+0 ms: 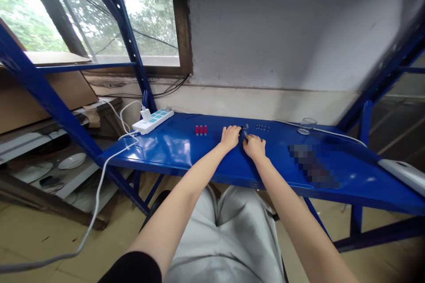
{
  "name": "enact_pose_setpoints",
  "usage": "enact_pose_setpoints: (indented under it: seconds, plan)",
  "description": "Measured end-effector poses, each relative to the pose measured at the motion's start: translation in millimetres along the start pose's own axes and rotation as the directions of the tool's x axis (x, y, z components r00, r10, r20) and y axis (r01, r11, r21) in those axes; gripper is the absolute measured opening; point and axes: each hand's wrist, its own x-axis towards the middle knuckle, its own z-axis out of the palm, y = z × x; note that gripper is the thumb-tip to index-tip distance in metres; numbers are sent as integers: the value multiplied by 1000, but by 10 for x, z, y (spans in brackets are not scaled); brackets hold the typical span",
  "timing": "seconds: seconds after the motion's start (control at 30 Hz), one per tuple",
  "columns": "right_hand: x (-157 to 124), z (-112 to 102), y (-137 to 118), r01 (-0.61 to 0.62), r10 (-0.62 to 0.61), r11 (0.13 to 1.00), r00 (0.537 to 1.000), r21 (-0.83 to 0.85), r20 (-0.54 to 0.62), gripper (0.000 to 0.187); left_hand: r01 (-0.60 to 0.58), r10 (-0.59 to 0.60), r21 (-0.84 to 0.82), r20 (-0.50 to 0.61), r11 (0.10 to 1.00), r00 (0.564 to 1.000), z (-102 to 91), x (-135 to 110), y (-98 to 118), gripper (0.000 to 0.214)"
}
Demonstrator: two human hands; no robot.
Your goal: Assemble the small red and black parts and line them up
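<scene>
Both my hands rest close together on the blue metal shelf, near its middle. My left hand has its fingers curled, knuckles up. My right hand is also curled and pinches a small greyish object between the two hands; I cannot make out what it is. Three small red pieces stand in a row to the left of my left hand. A cluster of tiny dark parts lies just beyond my right hand.
A white power strip with a plugged charger and white cable lies at the shelf's back left. A clear glass stands at the back right. A white device sits at the right edge. Plates lie on a lower shelf left.
</scene>
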Motion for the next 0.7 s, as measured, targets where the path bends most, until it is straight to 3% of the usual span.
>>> enact_pose_setpoints:
  seconds: [0.17,0.3,0.53,0.7]
  plan:
    - [32,59,2,7,-8,1000,998,3,69,43,28,-29,-32,-56,999,998,-76,-26,-87,13]
    - [61,82,3,-24,21,999,990,22,141,48,77,-96,-152,-119,985,988,-122,-125,-192,8]
    - [108,119,24,-42,38,999,972,12,231,56,158,-284,-488,-197,859,939,-115,-322,-296,6]
    - [138,154,48,-37,34,999,965,5,260,58,148,-334,-577,-229,803,914,-128,-407,-301,7]
